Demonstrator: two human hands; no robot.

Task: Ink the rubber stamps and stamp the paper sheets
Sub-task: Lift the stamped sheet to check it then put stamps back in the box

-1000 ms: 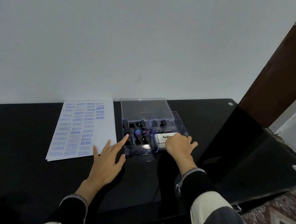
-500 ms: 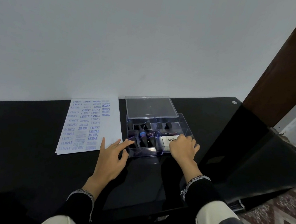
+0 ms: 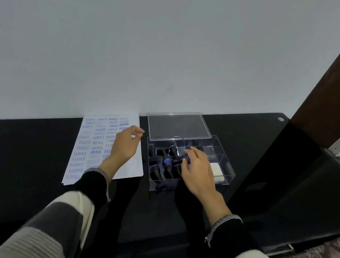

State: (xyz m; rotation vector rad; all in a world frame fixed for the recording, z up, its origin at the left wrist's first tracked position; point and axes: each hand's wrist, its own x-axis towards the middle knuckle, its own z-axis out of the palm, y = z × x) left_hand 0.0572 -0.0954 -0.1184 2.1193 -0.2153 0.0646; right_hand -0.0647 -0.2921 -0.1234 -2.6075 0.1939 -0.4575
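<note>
Rubber stamps with black handles (image 3: 161, 165) stand in the clear plastic compartment box (image 3: 224, 168) at centre frame. Over them the right hand (image 3: 197, 170) reaches in, fingers curled; whether it grips one I cannot tell. The left hand (image 3: 125, 144) hovers loosely curled and empty over the white paper sheet (image 3: 88, 150), left of the box and already crowded with blue impressions, so stamping looks well advanced. A second ago the left hand lay flat beside the box, and the right sat at the white pad (image 3: 216, 170).
</note>
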